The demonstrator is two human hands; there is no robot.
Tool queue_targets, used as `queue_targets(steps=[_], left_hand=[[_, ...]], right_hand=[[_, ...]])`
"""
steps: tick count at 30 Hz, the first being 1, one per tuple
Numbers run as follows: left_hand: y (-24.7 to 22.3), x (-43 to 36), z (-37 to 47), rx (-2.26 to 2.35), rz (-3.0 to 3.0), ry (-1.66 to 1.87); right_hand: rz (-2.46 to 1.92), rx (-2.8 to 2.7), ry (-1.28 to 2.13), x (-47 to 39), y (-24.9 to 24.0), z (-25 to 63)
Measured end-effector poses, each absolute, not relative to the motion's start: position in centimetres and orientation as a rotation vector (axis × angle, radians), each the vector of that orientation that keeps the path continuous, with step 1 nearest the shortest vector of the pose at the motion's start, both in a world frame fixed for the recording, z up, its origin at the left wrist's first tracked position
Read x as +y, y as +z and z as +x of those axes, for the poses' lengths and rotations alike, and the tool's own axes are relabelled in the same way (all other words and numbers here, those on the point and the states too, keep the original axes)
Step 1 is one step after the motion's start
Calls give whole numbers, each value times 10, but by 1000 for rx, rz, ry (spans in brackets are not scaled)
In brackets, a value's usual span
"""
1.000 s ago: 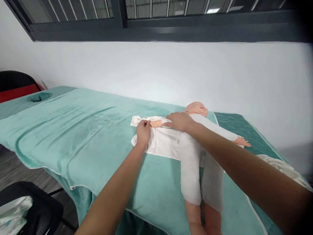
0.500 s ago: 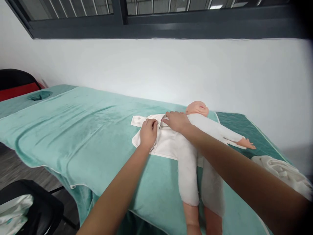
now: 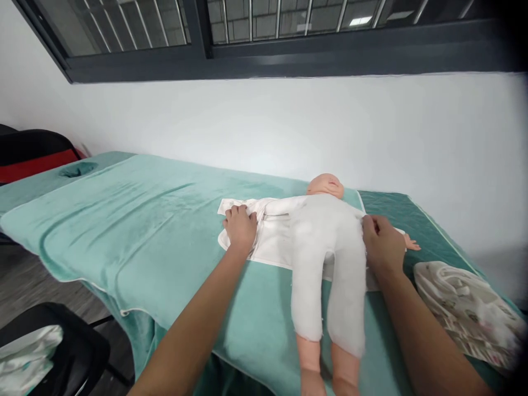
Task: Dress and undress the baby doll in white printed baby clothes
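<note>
I note a black chair [image 3: 61,349] at the near left, a crumpled pale cloth [image 3: 31,357] on its seat, over a grey-brown floor [image 3: 25,278]. Beside it stands a bed under a light green blanket [image 3: 124,220], wrinkled on the left; its near edge hangs in folds.

The doll [image 3: 326,236] lies on the blanket, right of middle. Feet nearest the person, head toward the wall; long axis runs away from the person, across the bed's length. Legs slightly apart, lower legs bare, body covered in white. Right of the doll, a rumpled patterned cloth [image 3: 457,308] rests near the bed's edge.

A white shirt [image 3: 274,242] is spread partly under the doll, reaching out to the left. The left hand [image 3: 241,226] rests on its sleeve, fingers bent; I cannot tell if fabric is gripped. The right hand [image 3: 383,242] is at the doll's outstretched arm, fingers curled in toward the thumb; whether they pinch cloth, I cannot tell.

Farther: dark green cover [image 3: 381,203] at right, a hole [image 3: 78,169] in the bed's left end, a black-and-red chair [image 3: 39,148] beyond, then white wall [image 3: 264,126] and dark-framed window [image 3: 264,66], upright bars behind its panes.
</note>
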State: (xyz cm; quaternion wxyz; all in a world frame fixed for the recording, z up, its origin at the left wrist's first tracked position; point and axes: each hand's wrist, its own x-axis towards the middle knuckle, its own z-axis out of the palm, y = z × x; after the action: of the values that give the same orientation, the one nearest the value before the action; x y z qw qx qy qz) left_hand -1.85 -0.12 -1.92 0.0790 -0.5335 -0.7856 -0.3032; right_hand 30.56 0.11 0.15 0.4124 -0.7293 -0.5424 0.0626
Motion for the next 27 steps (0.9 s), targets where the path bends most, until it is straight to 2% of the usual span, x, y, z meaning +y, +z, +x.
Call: queue_targets(steps=[8,13,17,22,27], left_hand=[[-11,-7,-13,-2081,-1929,-1216],[7,2,7,-2133,-2037,-1554],[25,19,33,-2121,-2200,-1609],[44,30,51,-2076,-2292,-1396],[67,4,64,-1864,-2321,-698]], right_hand=[[-1663,-1407,504,-5,-4,308],[-1505,-1449,637,-6,-4,306],[-1307,-1469,774,-5,-6,299],[-1070,-1562,1003,-1,-17,291],[-1028,-1715,1005,7,-32,290]])
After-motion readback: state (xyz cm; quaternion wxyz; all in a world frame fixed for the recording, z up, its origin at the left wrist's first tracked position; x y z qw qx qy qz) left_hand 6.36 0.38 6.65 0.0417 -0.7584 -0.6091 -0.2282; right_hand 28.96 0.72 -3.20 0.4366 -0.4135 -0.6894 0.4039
